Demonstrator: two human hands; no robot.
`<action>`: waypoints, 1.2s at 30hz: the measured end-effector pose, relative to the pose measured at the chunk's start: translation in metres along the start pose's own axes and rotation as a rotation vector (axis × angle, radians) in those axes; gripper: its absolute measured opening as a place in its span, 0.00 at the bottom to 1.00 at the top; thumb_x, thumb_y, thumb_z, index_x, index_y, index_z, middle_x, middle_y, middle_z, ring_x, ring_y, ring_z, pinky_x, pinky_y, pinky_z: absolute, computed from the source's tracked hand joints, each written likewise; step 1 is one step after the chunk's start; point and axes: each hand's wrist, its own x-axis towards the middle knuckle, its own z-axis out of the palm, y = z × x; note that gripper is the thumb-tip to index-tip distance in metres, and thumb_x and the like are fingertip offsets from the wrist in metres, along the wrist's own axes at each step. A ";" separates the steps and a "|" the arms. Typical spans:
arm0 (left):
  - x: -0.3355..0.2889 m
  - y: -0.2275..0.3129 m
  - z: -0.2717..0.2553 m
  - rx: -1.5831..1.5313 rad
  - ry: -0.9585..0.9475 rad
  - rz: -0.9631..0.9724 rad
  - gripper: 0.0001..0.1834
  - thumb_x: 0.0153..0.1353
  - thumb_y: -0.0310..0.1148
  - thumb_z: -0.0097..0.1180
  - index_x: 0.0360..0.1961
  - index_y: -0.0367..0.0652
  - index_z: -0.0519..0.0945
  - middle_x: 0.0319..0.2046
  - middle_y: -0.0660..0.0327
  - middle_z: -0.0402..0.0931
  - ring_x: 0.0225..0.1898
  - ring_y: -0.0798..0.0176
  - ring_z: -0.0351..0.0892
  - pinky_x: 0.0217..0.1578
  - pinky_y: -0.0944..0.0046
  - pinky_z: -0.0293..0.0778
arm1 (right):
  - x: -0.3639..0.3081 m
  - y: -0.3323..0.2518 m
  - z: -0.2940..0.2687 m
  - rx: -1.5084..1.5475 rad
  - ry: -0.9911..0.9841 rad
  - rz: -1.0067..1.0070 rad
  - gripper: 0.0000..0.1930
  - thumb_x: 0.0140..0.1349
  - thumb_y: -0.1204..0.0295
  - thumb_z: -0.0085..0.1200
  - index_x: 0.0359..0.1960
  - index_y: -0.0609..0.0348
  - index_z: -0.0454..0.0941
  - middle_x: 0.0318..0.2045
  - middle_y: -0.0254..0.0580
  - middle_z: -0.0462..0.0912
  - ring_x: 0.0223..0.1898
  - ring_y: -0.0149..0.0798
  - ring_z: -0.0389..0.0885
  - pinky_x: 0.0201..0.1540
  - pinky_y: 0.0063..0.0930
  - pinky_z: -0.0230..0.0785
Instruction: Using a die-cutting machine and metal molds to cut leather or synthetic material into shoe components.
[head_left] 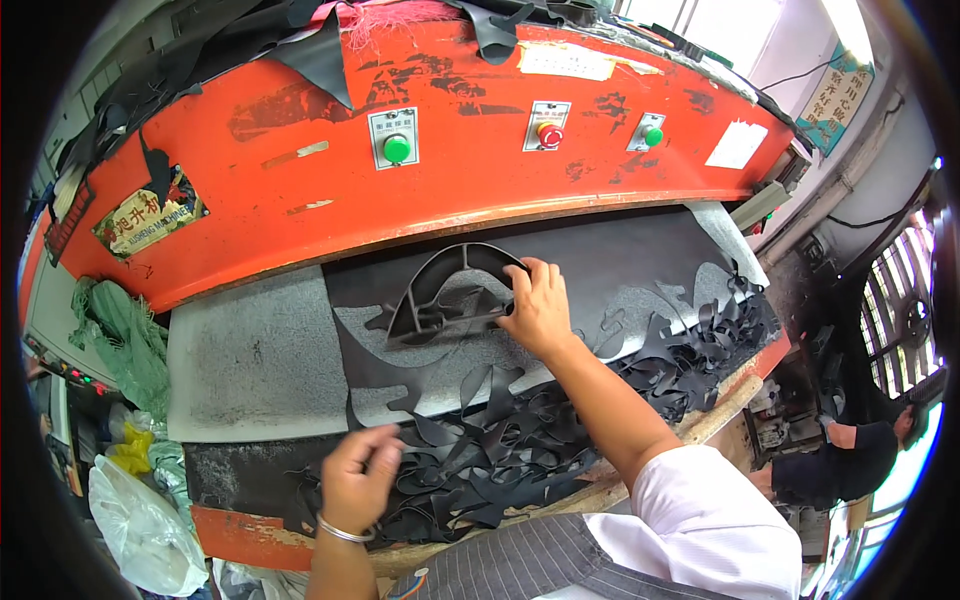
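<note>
My right hand (pixel 540 308) grips the right end of a cutting die (pixel 408 303), a dark curved metal frame with inner ribs. The die is over a black sheet of leather-like material (pixel 620 250) with cut-out gaps, which lies on a pale grey cutting board (pixel 255 350). Through the gaps the speckled board shows. Nearer to me, my left hand (pixel 362 478), with a bracelet at the wrist, is above the board's front edge. Its fingers are loosely bent, the thumb is apart, and nothing shows in them. Black offcuts (pixel 500 450) lie heaped beside it.
Beyond the board stands a red press beam (pixel 450 130) with two green buttons (pixel 397 149) and a red button (pixel 550 136). White plastic bags (pixel 145 525) and a green sack (pixel 125 340) are at the left. A person in dark clothes (pixel 845 465) is at the far right.
</note>
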 end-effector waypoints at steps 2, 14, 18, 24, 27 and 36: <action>0.004 0.005 -0.011 -0.102 0.165 -0.027 0.15 0.66 0.31 0.53 0.51 0.36 0.77 0.37 0.59 0.82 0.36 0.69 0.78 0.40 0.67 0.73 | -0.004 -0.014 -0.037 0.001 0.145 -0.202 0.32 0.37 0.70 0.69 0.50 0.57 0.73 0.50 0.48 0.70 0.49 0.52 0.69 0.51 0.44 0.63; -0.022 0.077 0.104 -1.097 -0.360 -0.520 0.21 0.69 0.41 0.49 0.48 0.30 0.75 0.37 0.53 0.81 0.32 0.61 0.84 0.31 0.64 0.82 | -0.091 -0.011 -0.150 0.221 0.288 -0.892 0.08 0.50 0.67 0.53 0.32 0.37 0.81 0.60 0.41 0.71 0.62 0.44 0.66 0.67 0.49 0.51; -0.036 0.113 0.198 -1.022 -0.062 -0.465 0.12 0.66 0.28 0.53 0.47 0.32 0.76 0.36 0.56 0.82 0.31 0.67 0.83 0.33 0.67 0.81 | -0.141 0.059 -0.176 0.527 0.043 -0.494 0.28 0.40 0.73 0.59 0.49 0.39 0.78 0.70 0.67 0.45 0.71 0.67 0.44 0.69 0.60 0.36; -0.030 0.152 0.366 -0.916 0.088 -0.242 0.13 0.65 0.31 0.57 0.47 0.34 0.75 0.38 0.62 0.80 0.35 0.73 0.77 0.39 0.70 0.75 | -0.244 0.133 -0.236 1.581 -0.364 0.162 0.61 0.49 0.60 0.69 0.72 0.58 0.30 0.71 0.57 0.41 0.73 0.51 0.40 0.71 0.46 0.40; -0.031 0.164 0.416 -0.833 0.161 -0.117 0.13 0.67 0.32 0.55 0.47 0.34 0.75 0.36 0.62 0.80 0.35 0.74 0.76 0.38 0.71 0.74 | -0.248 0.160 -0.246 1.553 -0.257 0.291 0.64 0.46 0.61 0.72 0.72 0.58 0.30 0.69 0.54 0.46 0.69 0.47 0.52 0.68 0.42 0.49; -0.062 0.020 0.305 0.302 0.582 -0.209 0.14 0.62 0.36 0.58 0.43 0.37 0.78 0.32 0.54 0.79 0.35 0.56 0.78 0.40 0.58 0.73 | -0.185 0.252 -0.290 0.746 -0.396 -0.080 0.55 0.33 0.56 0.74 0.69 0.46 0.60 0.65 0.69 0.54 0.65 0.61 0.60 0.65 0.46 0.55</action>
